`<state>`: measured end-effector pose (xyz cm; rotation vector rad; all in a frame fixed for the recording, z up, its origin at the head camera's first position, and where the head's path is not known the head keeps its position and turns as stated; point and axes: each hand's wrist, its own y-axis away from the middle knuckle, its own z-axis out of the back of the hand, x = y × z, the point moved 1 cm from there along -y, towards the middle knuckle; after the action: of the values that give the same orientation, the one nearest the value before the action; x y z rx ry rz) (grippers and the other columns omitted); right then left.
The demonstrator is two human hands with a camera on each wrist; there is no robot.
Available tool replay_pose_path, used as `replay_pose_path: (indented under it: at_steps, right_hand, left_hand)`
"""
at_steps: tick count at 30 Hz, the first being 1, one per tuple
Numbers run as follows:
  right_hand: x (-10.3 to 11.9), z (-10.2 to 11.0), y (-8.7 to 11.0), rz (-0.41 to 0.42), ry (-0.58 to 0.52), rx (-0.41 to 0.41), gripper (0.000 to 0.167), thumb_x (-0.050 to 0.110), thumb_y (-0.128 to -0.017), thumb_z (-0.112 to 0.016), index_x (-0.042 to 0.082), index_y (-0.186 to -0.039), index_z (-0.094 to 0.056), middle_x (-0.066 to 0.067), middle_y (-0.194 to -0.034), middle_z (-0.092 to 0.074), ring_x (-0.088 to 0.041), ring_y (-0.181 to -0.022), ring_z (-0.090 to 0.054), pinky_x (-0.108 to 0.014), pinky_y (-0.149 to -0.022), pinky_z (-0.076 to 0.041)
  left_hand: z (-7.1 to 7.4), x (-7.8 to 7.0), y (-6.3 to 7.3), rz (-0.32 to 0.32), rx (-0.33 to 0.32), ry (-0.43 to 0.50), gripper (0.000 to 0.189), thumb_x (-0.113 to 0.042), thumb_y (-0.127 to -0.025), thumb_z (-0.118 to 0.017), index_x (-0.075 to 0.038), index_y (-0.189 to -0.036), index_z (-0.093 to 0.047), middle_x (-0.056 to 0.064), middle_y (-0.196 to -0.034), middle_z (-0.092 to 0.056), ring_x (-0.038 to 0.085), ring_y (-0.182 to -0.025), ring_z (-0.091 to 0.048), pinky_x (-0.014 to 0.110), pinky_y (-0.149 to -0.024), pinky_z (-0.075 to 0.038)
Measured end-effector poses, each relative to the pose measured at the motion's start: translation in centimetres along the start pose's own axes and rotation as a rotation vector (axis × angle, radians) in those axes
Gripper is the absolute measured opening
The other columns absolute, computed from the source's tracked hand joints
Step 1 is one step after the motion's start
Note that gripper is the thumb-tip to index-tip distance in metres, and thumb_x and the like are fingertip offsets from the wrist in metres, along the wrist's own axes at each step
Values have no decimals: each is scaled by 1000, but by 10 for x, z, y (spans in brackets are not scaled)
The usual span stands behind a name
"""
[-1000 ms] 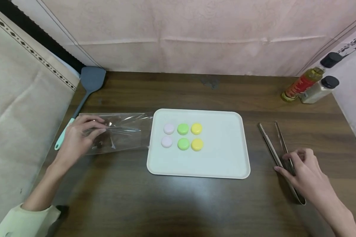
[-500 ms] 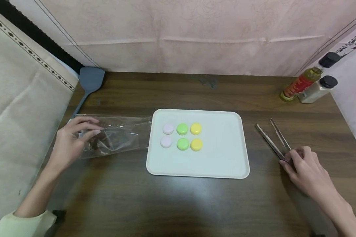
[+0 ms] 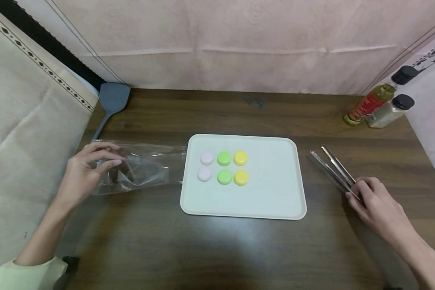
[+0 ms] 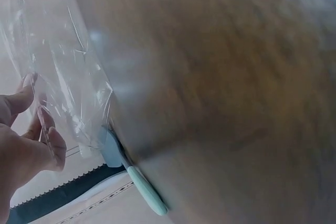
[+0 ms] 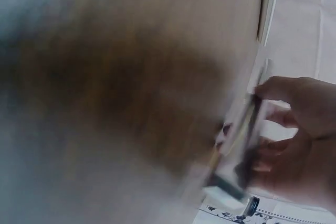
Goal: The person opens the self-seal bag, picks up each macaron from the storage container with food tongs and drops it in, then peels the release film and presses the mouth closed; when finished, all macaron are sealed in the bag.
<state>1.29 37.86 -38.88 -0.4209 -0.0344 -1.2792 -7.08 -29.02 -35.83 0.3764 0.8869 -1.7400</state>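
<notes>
My left hand (image 3: pixel 85 171) pinches the upper layer of a clear plastic bag (image 3: pixel 148 165) between thumb and fingers. In the left wrist view the film (image 4: pixel 63 61) is drawn up in folds at the fingertips. The bag's right end meets a white tray (image 3: pixel 275 181). On this tray sit two rows of round discs: lilac (image 3: pixel 207 158), green (image 3: pixel 224 158) and yellow (image 3: pixel 240 158). Over at the right, my right hand (image 3: pixel 380 209) grips metal tongs (image 3: pixel 335 171) around their middle, tips pointing away from me. The right wrist view is blurred, with the tongs (image 5: pixel 247 135) between thumb and fingers.
A spatula (image 3: pixel 113 98) with a blue-grey head lies at the back left, its handle partly behind the left hand and bag. An oil bottle (image 3: pixel 371 104) and a black-capped shaker (image 3: pixel 389 112) stand at the back right. Cloth (image 3: pixel 239 48) covers the far wall behind the wooden table (image 3: pixel 217 249).
My right hand has picked up the tongs, turned them slightly and squeezed their arms closer together. The left hand has shifted a little left, lifting and wrinkling the bag's film.
</notes>
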Motion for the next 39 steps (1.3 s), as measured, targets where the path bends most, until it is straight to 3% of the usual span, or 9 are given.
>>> replay_pose_path:
  at_steps: [3,5,8,13,18,23,27,36,39]
  right_hand:
    - [-3,2,-2,-9,-83,-87,17,11,-105,-71,1,-96,-60,-27,-115,-65,-17,-96,-63,-33,-70,-54]
    - [-4,4,-5,24,-128,-153,29,23,-109,-70,-1,-95,-61,-26,-113,-68,2,-98,-54,-16,-74,-44]
    - [-5,5,-11,87,-169,-197,52,46,-112,-63,-1,-91,-61,-26,-113,-71,17,-101,-43,-7,-77,-37]
    - [6,7,-23,211,-146,-188,65,64,-111,-50,6,-84,-63,-19,-116,-73,14,-105,-49,-10,-84,-42]
    - [24,7,-40,360,-111,-189,59,58,-114,-49,11,-84,-68,-12,-112,-73,7,-93,-53,-16,-75,-47]
    - [38,3,-55,461,-135,-165,56,54,-116,-49,10,-89,-72,-10,-108,-72,-1,-79,-58,-20,-65,-50]
    - [46,-2,-63,496,-157,-117,55,52,-117,-47,9,-97,-75,-11,-115,-72,-9,-79,-67,-24,-67,-56]
    - [59,-13,-77,481,-197,-8,62,54,-116,-44,0,-138,-65,-2,-104,-71,-15,-87,-77,-33,-71,-60]
    - [61,-17,-81,485,-197,-2,66,55,-115,-44,-2,-140,-66,-4,-105,-72,-16,-86,-76,-34,-70,-59]
  left_hand:
    - [-1,0,0,3,22,1,13,13,-89,-83,1,-94,-84,13,-121,-73,-10,-125,-53,4,-103,-36]
    - [-1,1,1,2,26,7,15,14,-89,-82,0,-94,-84,12,-122,-73,-10,-125,-54,4,-104,-37]
    - [-1,2,2,6,17,28,14,13,-89,-82,1,-95,-84,6,-123,-74,-7,-125,-56,5,-104,-38]
    - [1,4,3,38,13,51,18,16,-89,-81,-1,-97,-84,-4,-124,-72,-5,-126,-57,6,-103,-37]
    - [2,2,4,60,28,36,19,14,-91,-80,-2,-99,-85,-7,-126,-71,-7,-127,-55,5,-105,-37]
    - [0,-2,3,-20,7,25,14,15,-90,-81,3,-97,-83,3,-118,-74,-10,-122,-57,5,-105,-40]
    - [-2,-5,3,-88,-17,-20,16,16,-87,-83,3,-96,-84,11,-106,-74,-14,-115,-57,5,-101,-41]
    - [-4,-8,4,-105,-57,-101,21,18,-84,-84,-1,-94,-85,11,-97,-76,-21,-108,-52,3,-97,-38]
    - [-4,-9,4,-117,-70,-118,21,18,-83,-85,-1,-94,-85,12,-96,-76,-22,-108,-51,6,-96,-36]
